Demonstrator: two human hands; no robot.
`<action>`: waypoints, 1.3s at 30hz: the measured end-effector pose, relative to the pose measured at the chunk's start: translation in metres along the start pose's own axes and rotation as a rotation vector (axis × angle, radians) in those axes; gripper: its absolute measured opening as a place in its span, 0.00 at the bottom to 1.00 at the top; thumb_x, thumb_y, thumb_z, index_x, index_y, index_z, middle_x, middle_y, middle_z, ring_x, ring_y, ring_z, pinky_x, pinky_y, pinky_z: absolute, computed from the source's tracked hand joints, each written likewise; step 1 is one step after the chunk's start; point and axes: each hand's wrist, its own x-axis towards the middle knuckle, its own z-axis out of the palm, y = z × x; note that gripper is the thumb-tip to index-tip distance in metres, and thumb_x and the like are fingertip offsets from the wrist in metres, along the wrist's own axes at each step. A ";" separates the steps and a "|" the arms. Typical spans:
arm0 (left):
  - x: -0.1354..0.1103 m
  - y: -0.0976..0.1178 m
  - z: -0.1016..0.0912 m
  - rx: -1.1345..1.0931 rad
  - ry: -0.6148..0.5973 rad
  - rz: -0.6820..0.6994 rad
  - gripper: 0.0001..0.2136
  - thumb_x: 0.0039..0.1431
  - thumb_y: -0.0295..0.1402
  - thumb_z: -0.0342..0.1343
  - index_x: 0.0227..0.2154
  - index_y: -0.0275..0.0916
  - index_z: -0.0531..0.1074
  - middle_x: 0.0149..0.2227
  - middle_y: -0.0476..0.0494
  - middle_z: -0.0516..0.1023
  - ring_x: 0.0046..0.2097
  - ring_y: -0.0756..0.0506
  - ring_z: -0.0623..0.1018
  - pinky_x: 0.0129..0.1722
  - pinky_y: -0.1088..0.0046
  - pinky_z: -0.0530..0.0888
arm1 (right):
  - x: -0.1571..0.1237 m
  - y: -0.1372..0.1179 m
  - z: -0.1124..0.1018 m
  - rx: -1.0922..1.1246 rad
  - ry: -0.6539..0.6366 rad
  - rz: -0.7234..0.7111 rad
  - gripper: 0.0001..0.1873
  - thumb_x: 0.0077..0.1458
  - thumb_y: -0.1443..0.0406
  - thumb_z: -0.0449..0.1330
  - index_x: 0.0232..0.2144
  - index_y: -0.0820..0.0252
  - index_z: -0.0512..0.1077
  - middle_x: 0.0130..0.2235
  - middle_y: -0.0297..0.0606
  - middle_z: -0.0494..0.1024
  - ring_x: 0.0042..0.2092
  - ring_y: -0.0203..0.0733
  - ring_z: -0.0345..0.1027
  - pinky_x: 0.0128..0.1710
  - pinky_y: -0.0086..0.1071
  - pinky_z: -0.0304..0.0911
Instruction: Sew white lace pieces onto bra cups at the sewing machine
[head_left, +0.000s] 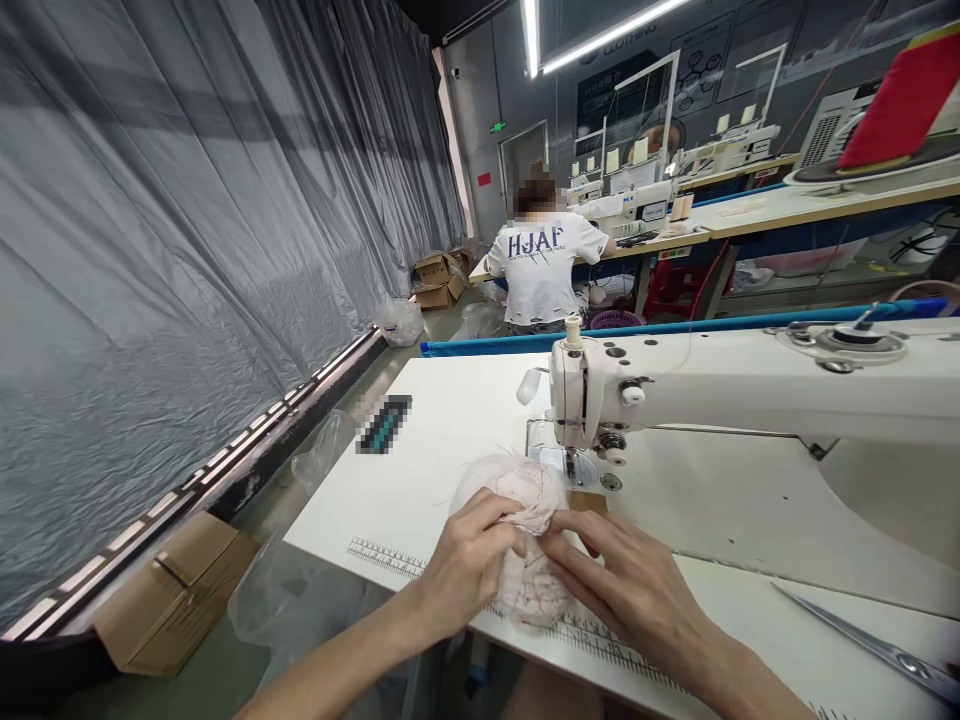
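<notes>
near the sewing machine, hands pinch pale fabric

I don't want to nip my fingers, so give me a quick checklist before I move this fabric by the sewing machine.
1. Left hand gripping the white fabric: ok, pinching its gathered fold.
2. Right hand on the fabric: ok, fingertips touch the fold.
3. Fingers clear of the presser foot: ok, both hands are nearer you.
4. Fabric edge under the foot: cannot tell, too small.
5. Scissors away from the fabric: ok, at far right.
</notes>
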 end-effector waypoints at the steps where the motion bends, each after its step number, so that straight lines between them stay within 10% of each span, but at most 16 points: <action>1: 0.000 0.000 0.000 -0.004 -0.012 -0.003 0.12 0.56 0.15 0.42 0.33 0.34 0.68 0.42 0.41 0.69 0.42 0.49 0.68 0.38 0.74 0.67 | 0.002 0.000 0.001 0.012 0.008 0.002 0.09 0.55 0.74 0.55 0.39 0.61 0.68 0.40 0.40 0.71 0.32 0.35 0.58 0.29 0.30 0.49; 21: 0.009 0.001 -0.007 -0.047 0.014 -0.328 0.03 0.57 0.24 0.50 0.32 0.34 0.68 0.30 0.47 0.68 0.30 0.53 0.66 0.30 0.78 0.62 | 0.016 -0.005 -0.008 0.026 0.014 -0.018 0.06 0.58 0.71 0.54 0.39 0.60 0.67 0.40 0.40 0.70 0.32 0.34 0.59 0.29 0.28 0.51; 29: 0.009 -0.007 -0.018 -0.040 -0.149 -0.017 0.11 0.56 0.16 0.41 0.31 0.33 0.66 0.31 0.44 0.66 0.37 0.50 0.65 0.34 0.76 0.63 | 0.016 -0.007 0.001 -0.022 -0.059 -0.056 0.11 0.59 0.75 0.48 0.34 0.61 0.68 0.32 0.37 0.71 0.26 0.34 0.53 0.26 0.30 0.44; 39: 0.005 0.009 -0.017 -0.030 -0.188 -0.177 0.12 0.51 0.19 0.47 0.38 0.32 0.71 0.32 0.43 0.66 0.39 0.47 0.66 0.35 0.73 0.65 | 0.026 -0.010 0.000 0.073 -0.054 0.076 0.11 0.59 0.73 0.45 0.32 0.61 0.66 0.33 0.38 0.69 0.28 0.33 0.60 0.24 0.27 0.51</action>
